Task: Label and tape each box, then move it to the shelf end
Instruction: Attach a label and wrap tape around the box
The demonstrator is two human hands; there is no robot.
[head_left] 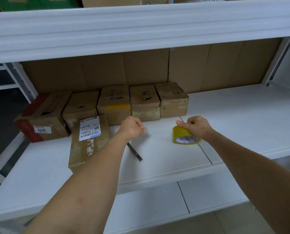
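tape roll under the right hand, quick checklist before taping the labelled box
1. Right hand grips the yellow tape roll: ok.
2. Shipping label on the front box: ok.
3. Loose tape end found: cannot tell.
4. Left hand free to steady the box: ok, curled, holding nothing.
5. Cutter within reach on the shelf: ok.
6. Front box squared up: not ok, it lies askew.

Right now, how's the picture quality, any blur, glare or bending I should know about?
Head view: wide-angle bending curves the upper shelf edge and stretches both forearms; lighting is soft and even, with no hard glare and only faint shadows under the left hand and the tape that the right hand holds; the label print is too soft to read fully; the pen looks sharp.
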